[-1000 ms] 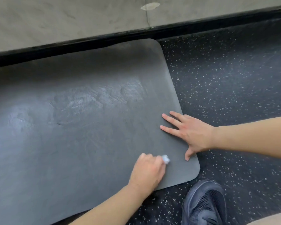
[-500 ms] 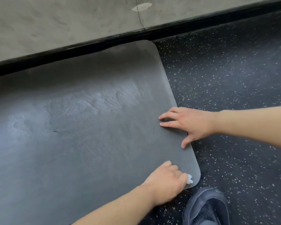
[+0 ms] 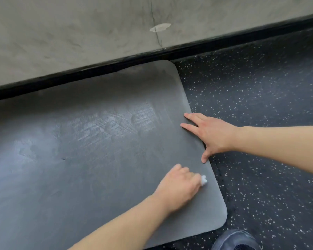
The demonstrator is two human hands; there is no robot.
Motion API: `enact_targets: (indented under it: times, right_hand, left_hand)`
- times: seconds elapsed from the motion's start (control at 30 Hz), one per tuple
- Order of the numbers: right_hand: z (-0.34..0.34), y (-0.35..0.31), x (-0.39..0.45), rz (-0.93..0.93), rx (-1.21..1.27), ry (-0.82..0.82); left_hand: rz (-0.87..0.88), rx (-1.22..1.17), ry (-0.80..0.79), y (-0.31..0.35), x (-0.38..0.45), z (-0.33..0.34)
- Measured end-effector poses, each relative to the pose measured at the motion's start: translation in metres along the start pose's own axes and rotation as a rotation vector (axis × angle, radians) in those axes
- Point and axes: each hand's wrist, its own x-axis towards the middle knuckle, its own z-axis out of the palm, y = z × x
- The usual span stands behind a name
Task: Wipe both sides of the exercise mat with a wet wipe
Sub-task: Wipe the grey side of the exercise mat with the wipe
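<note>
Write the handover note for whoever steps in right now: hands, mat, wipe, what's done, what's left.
Left hand: curled around the wadded wet wipe, pressing it onto the exercise mat close to its near right corner.
Right hand: open, fingers flat on the mat's right edge, steadying it.
Mat: flat on the speckled floor, far edge along the black baseboard.
Done: shiny streaks across the middle suggest that part of the top face has been wiped.
Left: finish the top face around the near right corner, then flip the mat and wipe the underside, which is not visible.
</note>
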Motion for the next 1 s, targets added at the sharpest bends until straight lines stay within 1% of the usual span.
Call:
enact_targets:
  times: [0.1, 0.13, 0.17, 0.2, 0.23, 0.3, 0.33, 0.37, 0.4, 0.47, 0.5, 0.53, 0.57, 0.6, 0.63, 0.7, 0.73, 0.77, 0.8, 0.83, 0.87, 0.9, 0.93, 0.97, 1.0]
  right_hand:
    - [-0.007, 0.001, 0.006, -0.012, -0.039, 0.021]
    - [-0.009, 0.002, 0.009, -0.016, -0.041, 0.034]
    - [-0.012, 0.003, 0.012, -0.019, -0.041, 0.053]
    - [-0.015, 0.003, 0.015, -0.019, -0.046, 0.069]
    - [-0.018, 0.003, 0.018, -0.019, -0.055, 0.081]
    - [-0.024, 0.003, 0.025, -0.001, -0.061, 0.058]
    - [-0.027, 0.002, 0.029, 0.01, -0.042, 0.025]
    - [-0.028, 0.002, 0.032, 0.019, -0.012, -0.003]
    - [-0.03, 0.003, 0.035, 0.031, 0.027, -0.025]
    - [-0.029, 0.004, 0.04, 0.048, 0.064, -0.063]
    - [-0.029, 0.002, 0.041, 0.049, 0.036, -0.074]
    - [-0.028, 0.001, 0.042, 0.048, -0.006, -0.074]
    - [-0.028, -0.002, 0.043, 0.046, -0.042, -0.071]
    - [-0.029, -0.004, 0.045, 0.042, -0.064, -0.07]
    - [-0.031, -0.006, 0.046, 0.04, -0.077, -0.059]
    - [-0.036, -0.005, 0.055, 0.047, -0.068, 0.021]
    - [-0.04, -0.001, 0.06, 0.05, -0.042, 0.072]
    - [-0.044, 0.004, 0.066, 0.054, -0.004, 0.115]
    - [-0.049, 0.01, 0.071, 0.059, 0.038, 0.146]
    - [-0.053, 0.016, 0.077, 0.062, 0.067, 0.168]
    - [-0.057, 0.022, 0.082, 0.066, 0.079, 0.17]
    - [-0.06, 0.028, 0.088, 0.076, 0.09, 0.157]
    - [-0.062, 0.033, 0.093, 0.098, 0.118, 0.133]
    - [-0.063, 0.037, 0.098, 0.121, 0.162, 0.108]
    - [-0.064, 0.041, 0.103, 0.134, 0.203, 0.094]
  left_hand:
    - [-0.548, 0.044, 0.16, -0.073, 0.016, -0.021]
    - [-0.646, 0.029, 0.191, -0.085, 0.018, -0.024]
    - [-0.673, -0.004, 0.199, -0.087, 0.02, -0.025]
    - [-0.639, -0.027, 0.171, -0.082, 0.023, -0.024]
    - [-0.542, -0.043, 0.117, -0.074, 0.025, -0.024]
    - [-0.261, -0.038, 0.011, -0.076, 0.027, -0.028]
    - [-0.195, -0.003, -0.011, -0.091, 0.03, -0.034]
    - [-0.223, 0.024, 0.001, -0.109, 0.034, -0.038]
    - [-0.321, 0.032, 0.038, -0.131, 0.039, -0.043]
    - [-0.631, 0.008, 0.119, -0.169, 0.046, -0.056]
    - [-0.771, 0.004, 0.147, -0.179, 0.048, -0.06]
    - [-0.841, 0.013, 0.175, -0.183, 0.052, -0.06]
    - [-0.835, 0.026, 0.198, -0.181, 0.056, -0.057]
    - [-0.771, 0.009, 0.192, -0.174, 0.06, -0.054]
    - [-0.636, -0.022, 0.158, -0.162, 0.064, -0.052]
    - [-0.24, -0.018, 0.013, -0.144, 0.064, -0.046]
    - [-0.113, 0.004, -0.045, -0.15, 0.068, -0.049]
    - [-0.08, 0.028, -0.05, -0.164, 0.075, -0.053]
    - [-0.146, 0.05, -0.027, -0.18, 0.083, -0.055]
    - [-0.298, 0.068, 0.025, -0.198, 0.09, -0.058]
    - [-0.49, 0.075, 0.106, -0.218, 0.095, -0.062]
    - [-0.686, 0.078, 0.205, -0.237, 0.099, -0.067]
    - [-0.834, 0.072, 0.287, -0.248, 0.103, -0.07]
    - [-0.907, 0.047, 0.341, -0.252, 0.109, -0.068]
    - [-0.893, 0.024, 0.351, -0.248, 0.117, -0.065]
